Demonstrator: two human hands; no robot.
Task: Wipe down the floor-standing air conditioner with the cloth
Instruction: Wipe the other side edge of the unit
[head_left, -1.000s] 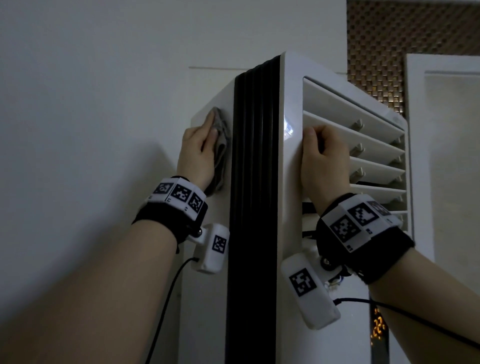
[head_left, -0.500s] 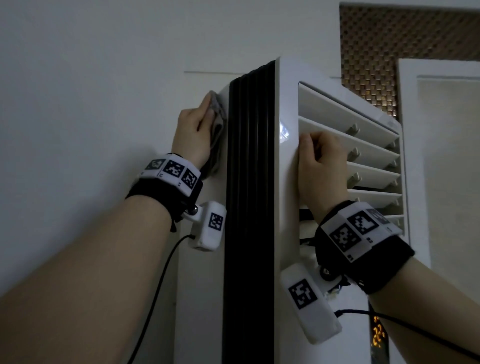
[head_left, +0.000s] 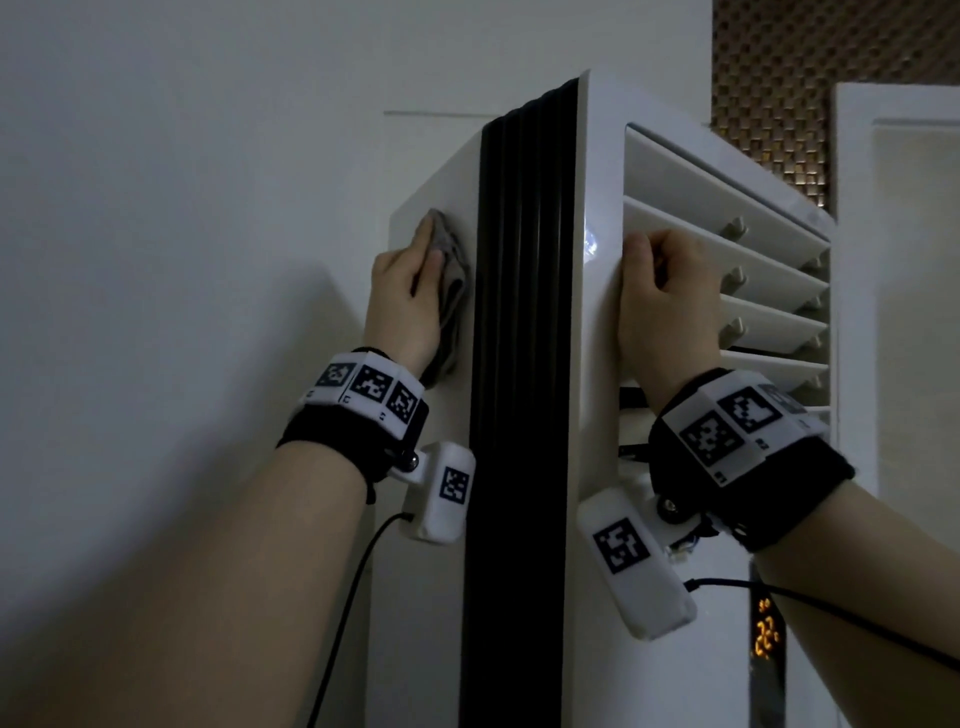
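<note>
The floor-standing air conditioner (head_left: 597, 364) is white with a black ribbed strip down its corner and open louvres on the front. My left hand (head_left: 402, 301) presses a grey cloth (head_left: 453, 283) flat against the unit's white left side panel, near the top. The cloth is bunched under my palm and fingers, so only its right edge shows. My right hand (head_left: 667, 306) has its fingers curled round a louvre slat (head_left: 763, 270) at the vent's left edge.
A pale wall (head_left: 182, 260) stands close on the left of the unit. A white door frame (head_left: 852, 312) is on its right, with a brown lattice panel (head_left: 769, 78) above. An orange display (head_left: 766, 631) glows lower on the front. Cables hang from both wrist devices.
My left hand slid the cloth up the side panel, then back down a little. My right hand kept its hold on the louvre. The view tilted up slightly.
</note>
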